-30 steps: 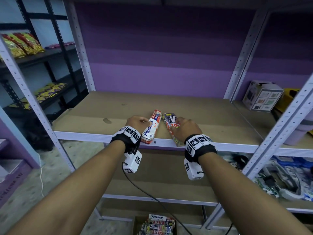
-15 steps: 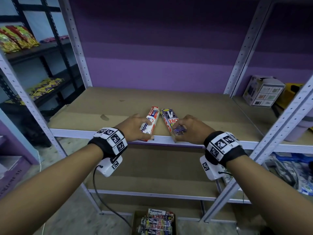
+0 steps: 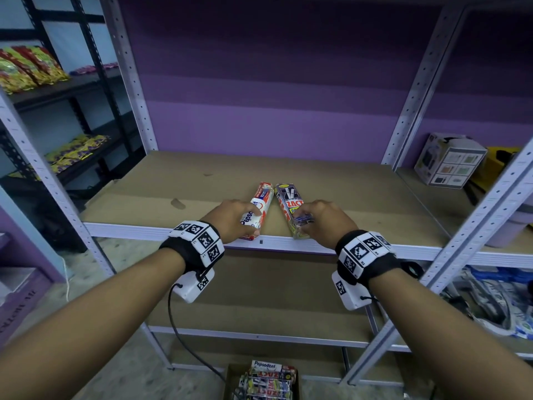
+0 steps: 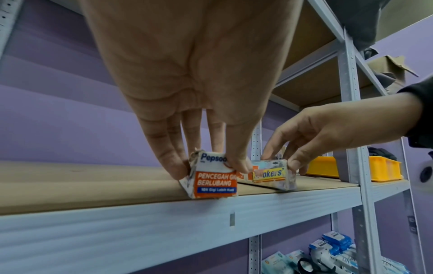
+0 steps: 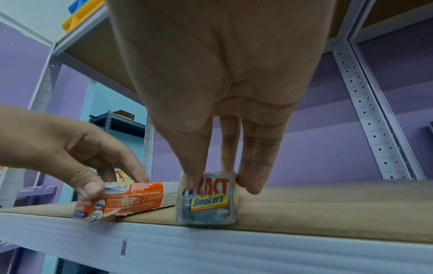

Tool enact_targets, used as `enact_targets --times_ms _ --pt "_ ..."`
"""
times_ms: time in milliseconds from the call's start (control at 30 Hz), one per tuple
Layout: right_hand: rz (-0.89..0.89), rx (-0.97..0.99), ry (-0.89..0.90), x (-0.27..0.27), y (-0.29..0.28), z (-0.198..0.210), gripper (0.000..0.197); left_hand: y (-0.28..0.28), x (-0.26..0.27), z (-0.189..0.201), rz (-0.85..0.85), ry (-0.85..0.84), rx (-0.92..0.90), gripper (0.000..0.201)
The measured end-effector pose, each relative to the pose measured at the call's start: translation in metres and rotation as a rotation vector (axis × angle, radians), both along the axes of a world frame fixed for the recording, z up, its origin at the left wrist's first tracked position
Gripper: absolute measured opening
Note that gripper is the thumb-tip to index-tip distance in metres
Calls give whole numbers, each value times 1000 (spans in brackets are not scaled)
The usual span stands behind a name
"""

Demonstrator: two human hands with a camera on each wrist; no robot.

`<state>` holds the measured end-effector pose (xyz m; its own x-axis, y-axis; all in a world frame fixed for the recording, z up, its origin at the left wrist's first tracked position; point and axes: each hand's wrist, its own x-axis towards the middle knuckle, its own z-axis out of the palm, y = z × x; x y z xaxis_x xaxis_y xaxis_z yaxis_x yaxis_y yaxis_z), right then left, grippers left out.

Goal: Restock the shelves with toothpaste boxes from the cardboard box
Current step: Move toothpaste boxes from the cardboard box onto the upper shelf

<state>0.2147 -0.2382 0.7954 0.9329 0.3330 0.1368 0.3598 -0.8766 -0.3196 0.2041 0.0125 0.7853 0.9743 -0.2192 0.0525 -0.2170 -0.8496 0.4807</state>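
Two toothpaste boxes lie side by side at the front edge of the brown shelf (image 3: 360, 203). My left hand (image 3: 230, 219) pinches the near end of the red and white Pepsodent box (image 3: 261, 209) between thumb and fingers (image 4: 172, 163). My right hand (image 3: 323, 219) pinches the near end of the grey Zact Smokers box (image 3: 288, 206) the same way (image 5: 206, 202). Both boxes rest flat on the shelf, their long sides pointing toward the purple back wall. On the floor below stands the cardboard box (image 3: 230, 379) with several more toothpaste boxes (image 3: 268, 382) in it.
Grey perforated posts (image 3: 409, 90) frame the shelf bay. A printed white carton (image 3: 448, 160) and a yellow bin (image 4: 351, 169) sit on the shelf to the right. Packets fill the black rack (image 3: 31, 67) at left. Blue and white packs (image 3: 504, 298) lie on the lower right shelf.
Both hands have drawn back slightly toward the shelf's front edge while keeping hold of the boxes' near ends. The boxes lie a little straighter and closer together.
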Motion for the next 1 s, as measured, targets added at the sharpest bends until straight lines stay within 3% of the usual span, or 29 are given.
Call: enact_targets --times_ms 333,667,867,1000 --pt "-61 -9 1 14 13 -7 40 -14 23 -7 100 -52 3 45" --pt "40 -42 74 16 11 -15 63 -14 28 -12 87 -93 3 46" --pt "68 50 33 5 3 -14 51 -7 13 -6 35 -140 90 44" --pt "69 122 -6 -10 -3 -15 42 -6 -4 -3 -22 -245 81 28"
